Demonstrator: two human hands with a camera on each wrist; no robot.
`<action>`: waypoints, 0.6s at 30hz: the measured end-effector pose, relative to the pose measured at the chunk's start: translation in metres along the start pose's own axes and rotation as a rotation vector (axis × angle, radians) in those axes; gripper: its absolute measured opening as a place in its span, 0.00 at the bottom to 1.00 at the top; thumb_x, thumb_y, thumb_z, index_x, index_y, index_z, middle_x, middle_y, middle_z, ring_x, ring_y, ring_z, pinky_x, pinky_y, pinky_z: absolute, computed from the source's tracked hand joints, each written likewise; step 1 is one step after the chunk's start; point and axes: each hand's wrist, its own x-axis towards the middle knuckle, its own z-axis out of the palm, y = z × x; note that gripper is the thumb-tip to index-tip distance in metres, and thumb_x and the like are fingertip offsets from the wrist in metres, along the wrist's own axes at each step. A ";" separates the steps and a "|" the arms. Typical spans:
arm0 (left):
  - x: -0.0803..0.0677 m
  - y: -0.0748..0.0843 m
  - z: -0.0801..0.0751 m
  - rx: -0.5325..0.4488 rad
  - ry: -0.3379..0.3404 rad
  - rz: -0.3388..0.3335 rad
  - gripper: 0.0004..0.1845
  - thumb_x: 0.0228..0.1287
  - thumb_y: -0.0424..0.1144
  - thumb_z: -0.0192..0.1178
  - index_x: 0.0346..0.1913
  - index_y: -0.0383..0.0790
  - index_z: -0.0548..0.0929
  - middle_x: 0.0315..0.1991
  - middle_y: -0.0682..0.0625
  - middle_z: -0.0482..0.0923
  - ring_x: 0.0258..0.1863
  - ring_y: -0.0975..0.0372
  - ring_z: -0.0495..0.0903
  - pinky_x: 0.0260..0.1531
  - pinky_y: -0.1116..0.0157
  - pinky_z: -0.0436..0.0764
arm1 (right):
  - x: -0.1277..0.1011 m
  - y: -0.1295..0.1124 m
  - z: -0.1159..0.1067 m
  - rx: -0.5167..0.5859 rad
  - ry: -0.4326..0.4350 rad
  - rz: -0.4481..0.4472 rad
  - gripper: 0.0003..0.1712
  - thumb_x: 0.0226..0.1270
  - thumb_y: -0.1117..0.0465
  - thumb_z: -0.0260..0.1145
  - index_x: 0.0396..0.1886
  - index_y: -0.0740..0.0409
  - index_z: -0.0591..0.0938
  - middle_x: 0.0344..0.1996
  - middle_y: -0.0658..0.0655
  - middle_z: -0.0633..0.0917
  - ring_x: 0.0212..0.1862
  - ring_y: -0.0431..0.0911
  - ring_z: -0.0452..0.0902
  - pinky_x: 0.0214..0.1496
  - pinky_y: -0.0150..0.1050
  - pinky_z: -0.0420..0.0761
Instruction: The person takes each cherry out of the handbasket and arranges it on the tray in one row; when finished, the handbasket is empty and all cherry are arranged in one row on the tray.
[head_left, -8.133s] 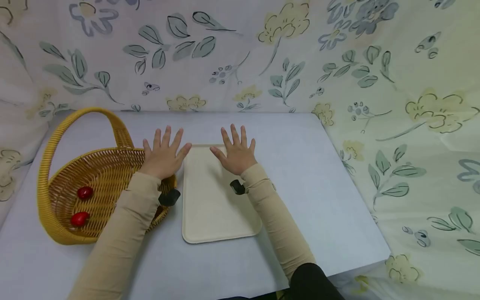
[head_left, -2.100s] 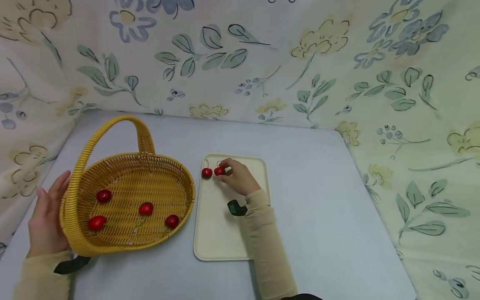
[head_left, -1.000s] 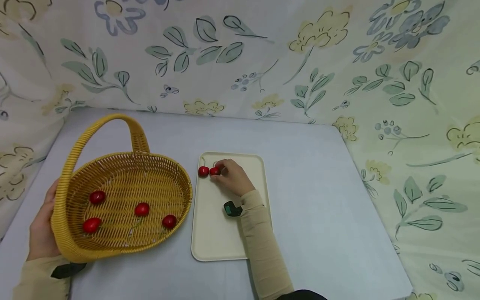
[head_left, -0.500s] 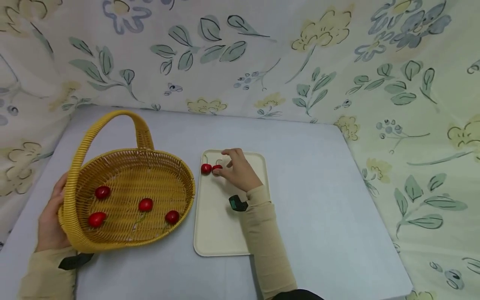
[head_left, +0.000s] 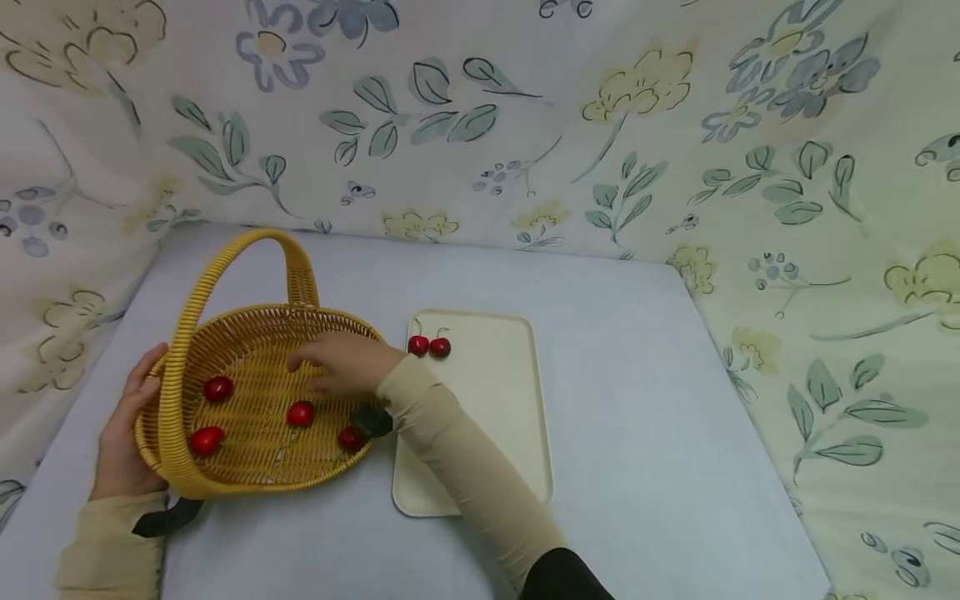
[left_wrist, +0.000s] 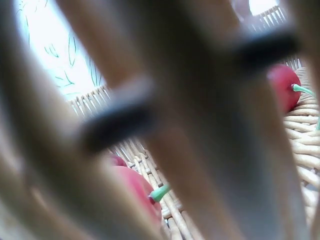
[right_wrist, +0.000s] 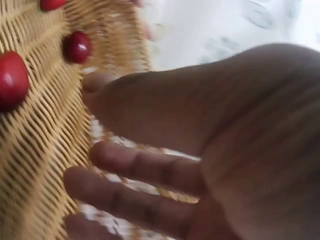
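A yellow wicker basket (head_left: 191, 479) with a tall handle stands at the left of the table, with several red cherries in it, among them one (head_left: 301, 413) near the middle. My left hand (head_left: 142, 375) grips the basket's left rim, fingers curled over it. My right hand (head_left: 315, 367) hovers inside the basket above the cherries, fingers loosely stretched and holding nothing. Two stemmed cherries (head_left: 428, 346) lie side by side at the far left corner of the cream tray (head_left: 487, 417). The right wrist view shows my relaxed fingers (right_wrist: 130, 165) over the weave and a cherry (right_wrist: 77, 46). Blurred fingers (left_wrist: 200, 125) fill the left wrist view.
The grey table (head_left: 637, 400) is walled by floral cloth (head_left: 525, 125) behind and at both sides. The tray lies just right of the basket, its near part bare. My right forearm crosses the tray's left edge.
My right hand let go of the second cherry on the tray and swung left into the basket. The left hand still holds the basket's rim.
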 end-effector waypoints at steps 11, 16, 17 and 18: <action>-0.001 0.001 0.006 0.100 0.025 -0.044 0.26 0.77 0.33 0.26 0.75 0.47 0.52 0.64 0.53 0.66 0.57 0.64 0.76 0.51 0.68 0.78 | 0.042 -0.020 0.024 -0.075 -0.205 0.095 0.20 0.61 0.58 0.69 0.54 0.42 0.80 0.40 0.43 0.80 0.38 0.34 0.72 0.38 0.25 0.71; -0.002 0.002 0.006 0.073 0.016 -0.038 0.26 0.77 0.33 0.25 0.75 0.46 0.50 0.63 0.52 0.68 0.56 0.63 0.76 0.50 0.68 0.79 | 0.040 -0.026 0.025 -0.104 -0.214 0.110 0.17 0.60 0.58 0.70 0.49 0.41 0.82 0.40 0.41 0.80 0.38 0.34 0.72 0.36 0.24 0.70; -0.002 0.003 0.005 0.067 0.016 -0.037 0.26 0.77 0.33 0.25 0.75 0.46 0.50 0.63 0.52 0.69 0.56 0.62 0.76 0.50 0.68 0.79 | 0.039 -0.027 0.025 -0.107 -0.220 0.108 0.16 0.60 0.58 0.70 0.48 0.41 0.83 0.40 0.41 0.80 0.38 0.33 0.72 0.36 0.24 0.70; -0.003 0.003 0.004 0.062 0.017 -0.035 0.27 0.77 0.32 0.25 0.75 0.46 0.50 0.62 0.51 0.69 0.56 0.62 0.76 0.50 0.68 0.79 | 0.039 -0.028 0.024 -0.106 -0.226 0.102 0.15 0.61 0.58 0.70 0.47 0.42 0.83 0.41 0.40 0.80 0.38 0.33 0.72 0.36 0.24 0.70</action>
